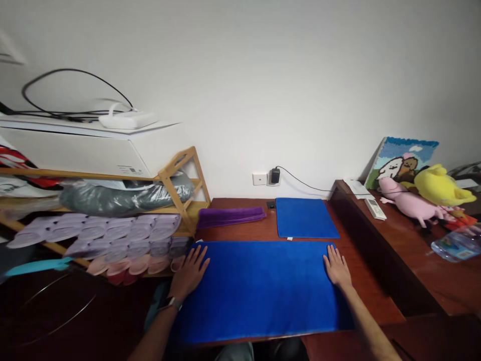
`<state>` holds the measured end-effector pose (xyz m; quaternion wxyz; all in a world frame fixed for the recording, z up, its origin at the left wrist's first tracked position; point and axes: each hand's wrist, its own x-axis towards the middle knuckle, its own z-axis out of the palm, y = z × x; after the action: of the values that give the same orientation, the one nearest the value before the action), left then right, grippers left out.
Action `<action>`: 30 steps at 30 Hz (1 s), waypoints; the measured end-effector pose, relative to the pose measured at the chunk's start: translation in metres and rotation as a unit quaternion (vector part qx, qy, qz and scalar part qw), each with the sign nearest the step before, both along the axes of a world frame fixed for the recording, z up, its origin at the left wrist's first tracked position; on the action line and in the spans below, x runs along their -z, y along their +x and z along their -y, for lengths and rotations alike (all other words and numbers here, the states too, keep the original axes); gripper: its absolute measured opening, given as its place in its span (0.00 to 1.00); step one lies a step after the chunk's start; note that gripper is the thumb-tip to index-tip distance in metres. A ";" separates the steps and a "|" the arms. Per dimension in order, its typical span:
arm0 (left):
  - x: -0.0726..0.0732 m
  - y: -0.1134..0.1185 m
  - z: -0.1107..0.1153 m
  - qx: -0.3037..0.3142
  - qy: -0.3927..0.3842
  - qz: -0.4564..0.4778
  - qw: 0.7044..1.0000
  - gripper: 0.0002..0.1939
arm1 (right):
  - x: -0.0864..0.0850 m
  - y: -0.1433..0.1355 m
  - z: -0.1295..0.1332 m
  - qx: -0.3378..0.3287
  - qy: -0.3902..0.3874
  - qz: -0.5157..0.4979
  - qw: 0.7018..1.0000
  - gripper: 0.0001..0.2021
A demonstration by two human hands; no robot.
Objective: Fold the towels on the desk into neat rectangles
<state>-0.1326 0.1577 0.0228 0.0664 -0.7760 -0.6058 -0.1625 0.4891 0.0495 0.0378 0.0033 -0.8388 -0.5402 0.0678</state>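
Note:
A large blue towel (263, 291) lies spread flat on the reddish-brown wooden table (240, 231). On its far left part rests my left hand (191, 271), palm down with fingers apart; a watch circles that wrist. My right hand (337, 265) lies flat near the towel's far right corner, its fingers spread too. Behind the large towel, a folded blue towel (306, 218) sits to the right, a small white tag at its near edge. A folded purple towel (231, 216) lies at the back left.
Left stands a wooden rack (180, 195) with slippers (124, 233), a plastic-wrapped bundle (128, 196) and a white box (75, 150). A charger (275, 175) sits in the wall socket. The right-hand surface holds a remote (375, 209), plush toys (409, 200), a picture (402, 158) and a bottle (456, 245).

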 end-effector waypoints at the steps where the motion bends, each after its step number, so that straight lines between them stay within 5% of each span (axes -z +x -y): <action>1: -0.001 -0.007 -0.001 0.000 0.003 0.000 1.000 0.35 | -0.001 0.004 0.002 0.006 -0.002 0.003 1.000 0.36; 5: -0.018 0.026 0.015 0.008 0.016 0.015 1.000 0.35 | -0.015 -0.044 0.001 0.006 0.041 0.003 0.999 0.36; 7: -0.026 0.071 0.040 0.040 0.009 0.029 0.999 0.32 | -0.021 -0.101 0.007 -0.046 0.101 -0.018 0.994 0.35; 10: -0.028 0.146 0.090 0.171 -0.028 0.048 0.984 0.29 | -0.020 -0.199 0.030 -0.176 0.152 -0.078 0.970 0.32; 13: -0.023 0.177 0.126 0.219 -0.051 0.054 0.973 0.29 | -0.011 -0.251 0.060 -0.253 0.141 -0.112 0.951 0.30; 16: -0.016 0.137 0.133 0.128 -0.072 0.055 0.988 0.28 | -0.004 -0.219 0.086 -0.213 0.124 -0.093 0.965 0.31; 19: -0.011 0.060 0.128 -0.003 -0.084 0.039 0.996 0.30 | 0.001 -0.135 0.109 -0.092 0.097 -0.052 0.990 0.35; 22: -0.007 0.005 0.128 -0.044 -0.071 0.027 0.996 0.33 | 0.008 -0.069 0.125 -0.004 0.087 -0.017 0.996 0.38; 25: -0.004 -0.007 0.130 -0.033 -0.037 0.054 0.997 0.33 | 0.017 -0.051 0.129 0.015 0.097 -0.001 0.995 0.41; 30: -0.010 0.007 0.132 -0.041 -0.023 0.052 0.998 0.33 | 0.025 -0.061 0.124 0.021 0.126 -0.008 0.992 0.41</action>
<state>-0.1257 0.0261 0.0330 0.0232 -0.7423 -0.6434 -0.1856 0.4278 -0.0743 0.0127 0.1142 -0.8424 -0.5265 0.0057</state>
